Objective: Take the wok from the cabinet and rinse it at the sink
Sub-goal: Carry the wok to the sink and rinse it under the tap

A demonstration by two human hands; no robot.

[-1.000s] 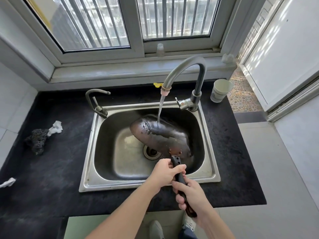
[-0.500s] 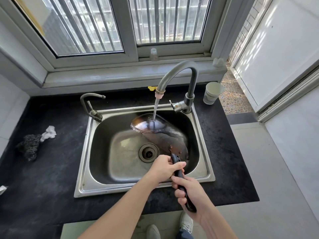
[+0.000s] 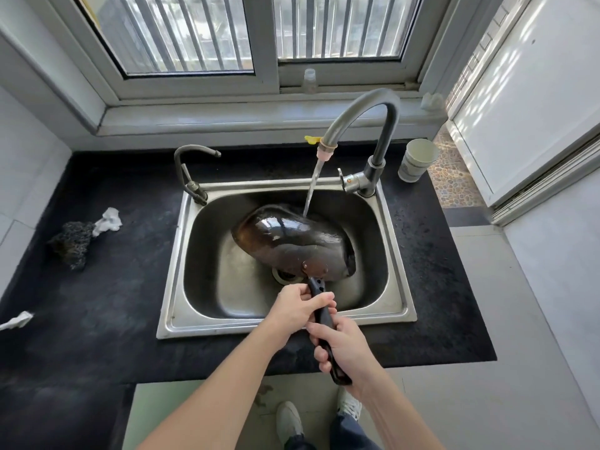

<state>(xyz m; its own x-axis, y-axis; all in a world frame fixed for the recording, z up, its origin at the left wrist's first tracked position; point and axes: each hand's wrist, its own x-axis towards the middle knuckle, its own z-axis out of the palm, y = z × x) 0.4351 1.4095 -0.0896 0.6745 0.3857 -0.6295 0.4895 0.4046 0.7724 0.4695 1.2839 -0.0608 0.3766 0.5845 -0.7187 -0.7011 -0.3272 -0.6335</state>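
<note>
Wok: dark round-bottomed metal wok [image 3: 292, 245] tilted underside up inside the stainless steel sink [image 3: 175, 254], under the curved grey tap's [image 3: 363, 112] stream.
Risk: water may splash off the domed back, and the wet long black handle [image 3: 316, 285] could twist.
Left hand [image 3: 295, 308]: fingers curled round the handle near the bowl.
Right hand [image 3: 344, 345]: fingers wrapped round the handle's end.

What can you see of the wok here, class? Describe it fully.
The wok is dark brown-black metal, glossy and wet, turned so its rounded underside faces up, held tilted over the steel sink. Rivets fix a long black handle, which has small holes near the bowl. The left hand grips the handle nearer the bowl, the right hand nearer its end. Water from the tap strikes the wok's far edge.
</note>
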